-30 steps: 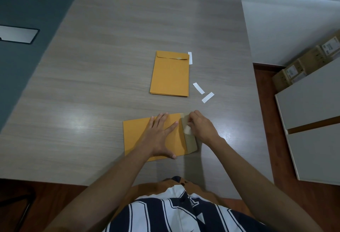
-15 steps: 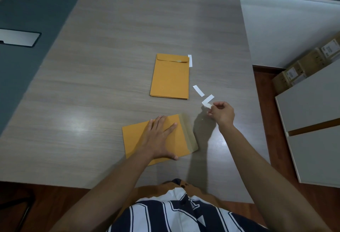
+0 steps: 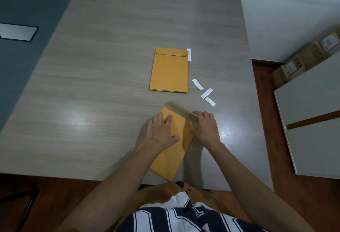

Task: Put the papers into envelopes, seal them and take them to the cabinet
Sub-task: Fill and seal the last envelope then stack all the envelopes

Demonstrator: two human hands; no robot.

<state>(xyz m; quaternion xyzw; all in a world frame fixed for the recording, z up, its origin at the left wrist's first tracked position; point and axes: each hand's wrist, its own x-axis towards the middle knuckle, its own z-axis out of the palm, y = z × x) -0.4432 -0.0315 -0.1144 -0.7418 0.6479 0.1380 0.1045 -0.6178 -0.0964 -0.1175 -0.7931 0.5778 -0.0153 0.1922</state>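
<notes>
Wood table (image 3: 92, 84), both hands (image 3: 184, 130) pressing open-flapped envelope (image 3: 171, 158)

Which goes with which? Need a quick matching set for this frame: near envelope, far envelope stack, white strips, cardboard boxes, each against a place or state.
Things:
1. near envelope
2. envelope stack
3. white strips
4. cardboard boxes

Places or states:
A. on the floor right of the table
B. loose on the table, right of the envelopes
C. under both hands, flap open
D. untouched mid-table, top flap folded down

Pairs: 1-C, 2-D, 3-B, 4-A. The left hand presses flat on it; the right hand rests at the flap.
</notes>
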